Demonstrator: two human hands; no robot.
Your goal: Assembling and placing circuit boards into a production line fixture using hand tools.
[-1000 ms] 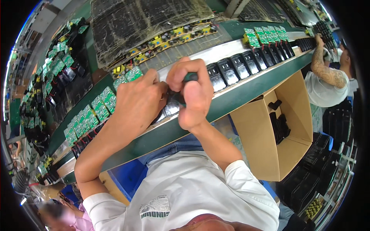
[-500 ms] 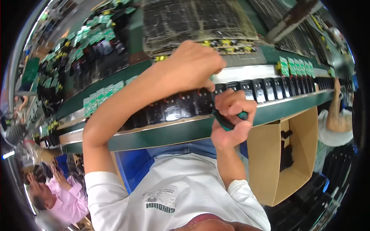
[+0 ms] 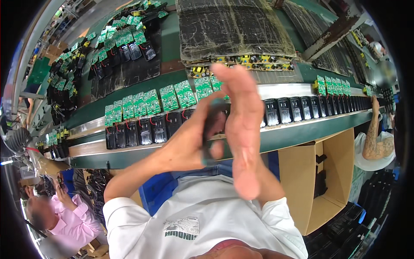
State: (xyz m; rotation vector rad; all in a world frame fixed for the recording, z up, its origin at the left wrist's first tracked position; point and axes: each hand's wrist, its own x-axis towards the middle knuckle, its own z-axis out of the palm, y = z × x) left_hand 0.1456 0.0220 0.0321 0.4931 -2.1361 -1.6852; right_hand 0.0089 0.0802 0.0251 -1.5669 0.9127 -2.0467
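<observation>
Left of the left grip [image 3: 186, 139], black casings [image 3: 145, 131] are lined up on the desk [image 3: 297, 127]. A blurred dark curved object [image 3: 214, 112] is clamped there, its long axis running roughly away from the body [image 3: 189, 207]; just right, the right grip [image 3: 245, 116] is held outstretched.

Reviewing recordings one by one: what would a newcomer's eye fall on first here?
Probably the left hand and right hand, large at mid-picture, with a blurred dark object between them. Next, the row of black casings along the bench, green circuit boards beyond many. Then the open cardboard box at lower right, holding black pieces.
</observation>
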